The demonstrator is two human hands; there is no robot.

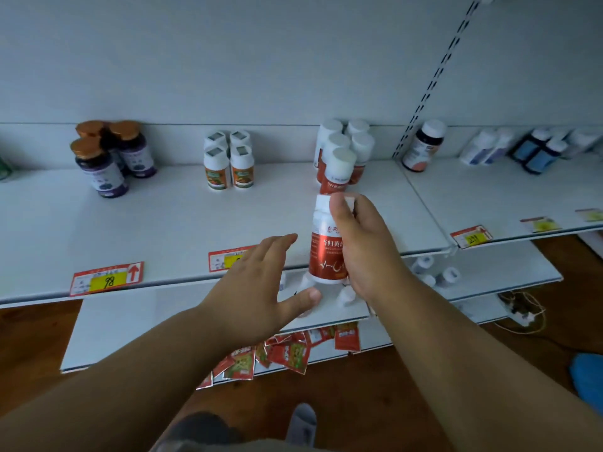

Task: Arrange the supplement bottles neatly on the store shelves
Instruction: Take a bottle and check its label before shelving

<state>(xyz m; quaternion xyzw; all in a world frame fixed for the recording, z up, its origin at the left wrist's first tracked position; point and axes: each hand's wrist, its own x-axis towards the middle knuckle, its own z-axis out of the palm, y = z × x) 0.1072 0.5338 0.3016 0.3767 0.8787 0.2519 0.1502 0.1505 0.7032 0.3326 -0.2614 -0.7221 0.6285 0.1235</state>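
The right hand [360, 246] covers the right side of the red bottle's [326, 246] label, so its print is cut off. More bottles on the lower shelf [489, 272] sit half hidden behind both hands. The right hand's fingers wrap the red bottle, held upright, cap up, above the top shelf's [163, 223] front edge. The left hand [257, 285] is spread, holding nothing.

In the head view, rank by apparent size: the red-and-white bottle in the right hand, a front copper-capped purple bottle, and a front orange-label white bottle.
1. Red-and-white bottle, though it is nearest the camera, so this is unsure.
2. Copper-capped purple bottle.
3. Orange-label white bottle.
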